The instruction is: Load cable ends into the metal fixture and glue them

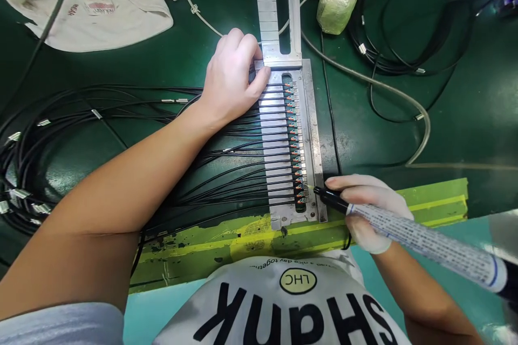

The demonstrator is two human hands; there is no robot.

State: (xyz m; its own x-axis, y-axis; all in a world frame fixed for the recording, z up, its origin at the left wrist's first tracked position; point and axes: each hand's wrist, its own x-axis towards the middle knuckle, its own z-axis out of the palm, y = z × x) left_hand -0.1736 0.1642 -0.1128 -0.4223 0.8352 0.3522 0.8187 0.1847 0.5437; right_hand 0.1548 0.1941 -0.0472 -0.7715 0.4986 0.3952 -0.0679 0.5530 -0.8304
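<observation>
My left hand (234, 78) grips the upper left edge of a metal fixture (277, 145), its thumb on the face and its other fingers curled beyond the edge. Side by side across the fixture lie several black cables (238, 133). Their stripped ends, with small connectors (298, 143), line up over a long slot. In my right hand (372, 210), which looks covered by a thin pale glove, is a pen-shaped tool (421, 240) with a printed white barrel and black nose. Its fine tip points at the connectors near the slot's lower end; whether it touches them I cannot tell.
Coiled black cables (24, 172) lie at left, with another coil (364, 54) at upper right. A white cloth (105, 11) is at upper left. Beyond the fixture lies a plastic-wrapped green roll (338, 5). Yellow-green tape (202, 248) lines the near table edge.
</observation>
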